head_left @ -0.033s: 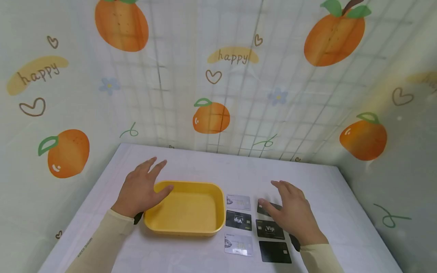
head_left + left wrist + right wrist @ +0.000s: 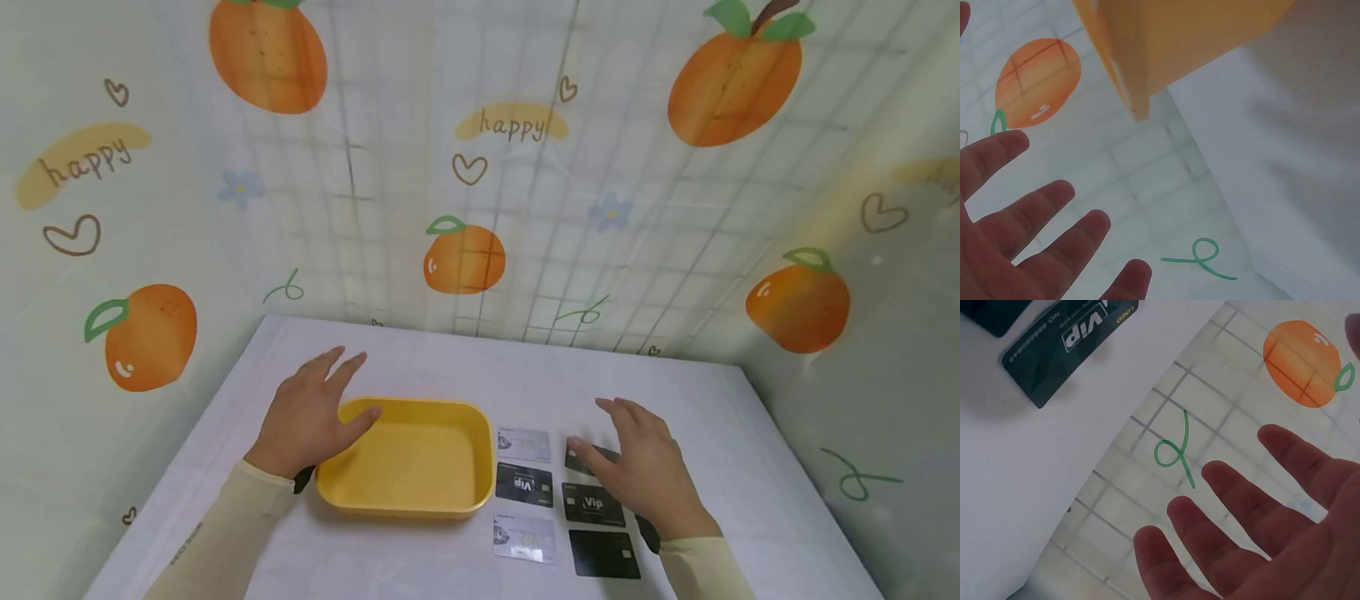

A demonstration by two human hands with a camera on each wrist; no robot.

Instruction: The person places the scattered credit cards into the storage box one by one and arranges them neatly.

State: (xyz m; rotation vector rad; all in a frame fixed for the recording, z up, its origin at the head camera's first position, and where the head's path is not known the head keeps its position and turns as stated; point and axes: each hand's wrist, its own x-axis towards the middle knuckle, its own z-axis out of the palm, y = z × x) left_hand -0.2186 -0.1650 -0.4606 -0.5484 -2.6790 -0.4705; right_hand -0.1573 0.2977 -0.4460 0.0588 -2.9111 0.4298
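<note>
A shallow yellow tray (image 2: 405, 458) sits on the white table. Over its left edge hovers my left hand (image 2: 307, 417), fingers spread and holding nothing; the thumb overlaps the rim in the head view. To the tray's right, several cards lie flat in two columns. The nearer column has a silver card (image 2: 523, 444), a dark Vip card (image 2: 513, 482) and another silver card (image 2: 517, 537). In the other column lie a second dark Vip card (image 2: 593, 504) and a black card (image 2: 604, 554). My right hand (image 2: 648, 467), fingers extended and holding nothing, partly hides the farthest dark card (image 2: 581, 457).
The white table (image 2: 420, 558) has a back edge meeting a wall covering (image 2: 390, 267) printed with oranges and hearts. A similar covering rises along both sides. A dark band shows at each wrist below the cream sleeves (image 2: 232, 525).
</note>
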